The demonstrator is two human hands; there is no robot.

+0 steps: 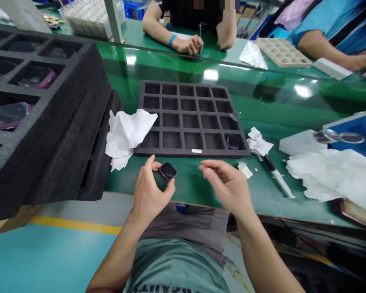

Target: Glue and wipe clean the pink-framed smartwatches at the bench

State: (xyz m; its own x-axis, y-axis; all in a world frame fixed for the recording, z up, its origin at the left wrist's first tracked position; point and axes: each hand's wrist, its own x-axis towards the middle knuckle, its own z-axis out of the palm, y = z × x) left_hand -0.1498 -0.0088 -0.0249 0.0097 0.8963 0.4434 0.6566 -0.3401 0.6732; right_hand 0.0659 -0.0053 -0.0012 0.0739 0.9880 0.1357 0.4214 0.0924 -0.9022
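Observation:
My left hand (151, 191) grips a small square smartwatch case (168, 171) by its edges, between thumb and fingers. It has a dark screen and a purple-red frame, and no strap shows on it. To the right, my right hand (228, 185) hovers over the table edge with thumb and fingertips pinched together; whatever they may hold is too small to make out. Just beyond both hands lies a black foam tray (187, 153) divided into square compartments. Another watch case (233, 142) sits in its front right compartment.
Stacked foam trays (76, 122) holding watch cases rise at the left. Crumpled white cloth (126, 134) overlaps the tray's left corner. On the right are a syringe-like tube (277, 177), a white bottle (299, 141) and white wipes (338, 173). Two people sit across the table (122, 179).

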